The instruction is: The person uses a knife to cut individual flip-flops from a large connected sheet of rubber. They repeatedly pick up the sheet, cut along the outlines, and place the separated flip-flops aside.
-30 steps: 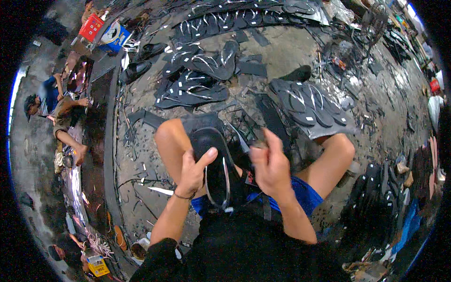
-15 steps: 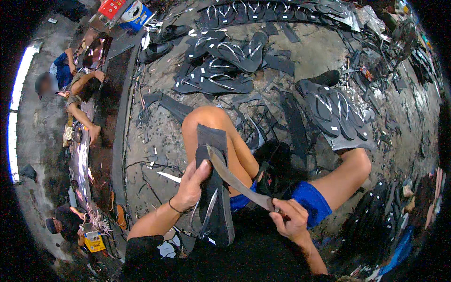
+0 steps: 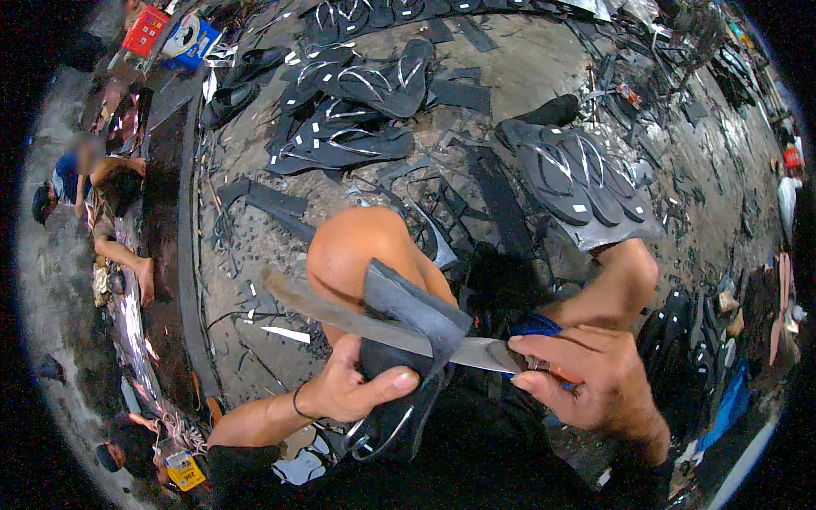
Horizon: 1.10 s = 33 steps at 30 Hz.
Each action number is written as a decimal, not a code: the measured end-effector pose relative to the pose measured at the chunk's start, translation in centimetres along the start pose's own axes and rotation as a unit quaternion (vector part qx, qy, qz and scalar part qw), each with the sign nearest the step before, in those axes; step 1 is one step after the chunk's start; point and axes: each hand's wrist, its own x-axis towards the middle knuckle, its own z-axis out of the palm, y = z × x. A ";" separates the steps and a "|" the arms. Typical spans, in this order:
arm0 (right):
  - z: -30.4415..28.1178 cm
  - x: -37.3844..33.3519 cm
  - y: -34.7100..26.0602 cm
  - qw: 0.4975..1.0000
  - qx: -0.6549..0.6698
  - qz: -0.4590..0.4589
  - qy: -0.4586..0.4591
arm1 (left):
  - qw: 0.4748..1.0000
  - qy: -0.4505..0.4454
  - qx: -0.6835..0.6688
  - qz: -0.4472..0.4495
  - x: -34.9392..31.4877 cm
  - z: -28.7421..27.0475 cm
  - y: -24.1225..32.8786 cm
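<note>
Left grip (image 3: 357,389) clamped black sandal (image 3: 384,361), right grip (image 3: 599,374) clasped knife (image 3: 340,319) | blade (image 3: 481,354) crossed curled rubber flap (image 3: 412,302) | rubber giving suddenly could have slipped blade into nearby left thumb (image 3: 393,385)

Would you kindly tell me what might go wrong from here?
The curved knife might slip toward the left grip, whose thumb is close to the blade. It could also nick the bare left knee, which the blade overlaps in view. The hand-held black flip-flop might twist.
</note>
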 end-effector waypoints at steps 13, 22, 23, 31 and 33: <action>6.6 1.9 3.2 0.866 0.492 0.045 0.077 | 0.915 -0.049 0.382 0.122 0.2 0.5 9.0; 11.4 -0.5 2.8 0.924 0.298 0.082 0.223 | 0.861 0.238 -0.409 0.184 9.0 6.2 -2.7; 13.0 -0.5 3.3 0.922 0.221 0.058 0.312 | 0.853 0.280 -0.407 0.167 10.0 6.3 -1.1; 14.0 -8.2 2.5 0.956 0.058 0.124 0.259 | 0.868 0.268 -0.413 0.066 6.7 5.6 -5.9; 12.4 -7.8 1.2 0.957 0.141 0.181 0.176 | 0.879 0.342 -0.327 0.059 6.0 5.7 -7.1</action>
